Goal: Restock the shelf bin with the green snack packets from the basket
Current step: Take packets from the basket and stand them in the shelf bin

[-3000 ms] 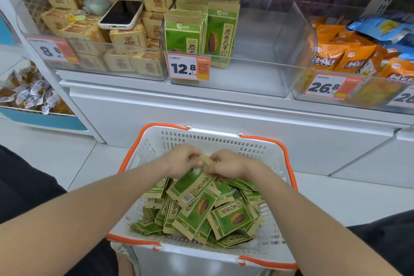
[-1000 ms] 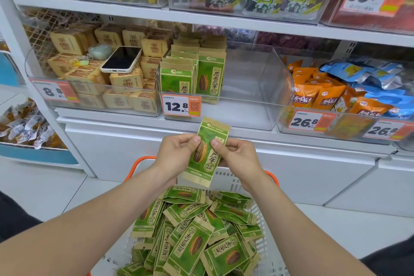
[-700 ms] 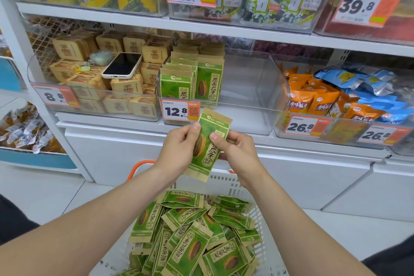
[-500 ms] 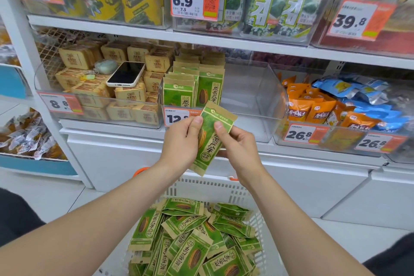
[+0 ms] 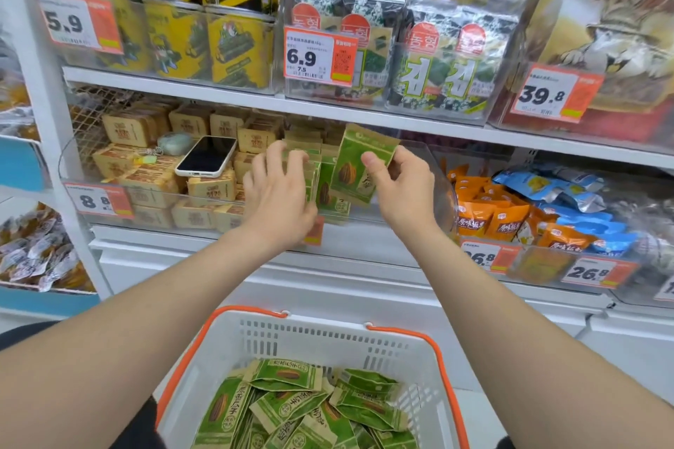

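My right hand (image 5: 403,186) pinches one green snack packet (image 5: 359,164) upright over the clear shelf bin (image 5: 443,189), just right of the row of green packets (image 5: 330,193) standing inside it. My left hand (image 5: 279,189) reaches over the bin's front, fingers spread and resting against that row. Below, the white basket (image 5: 321,339) with orange handles holds several more green packets (image 5: 302,408) in a loose pile.
A phone (image 5: 207,156) lies on brown packets (image 5: 146,175) in the bin to the left. Orange and blue bags (image 5: 510,222) fill the bin to the right. The shelf above (image 5: 364,118) hangs low over the bin. The bin's right half shows no packets.
Both hands rose from the basket to the bin. My left hand let go of the packet and moved to the standing row; my right hand carried the packet into the bin.
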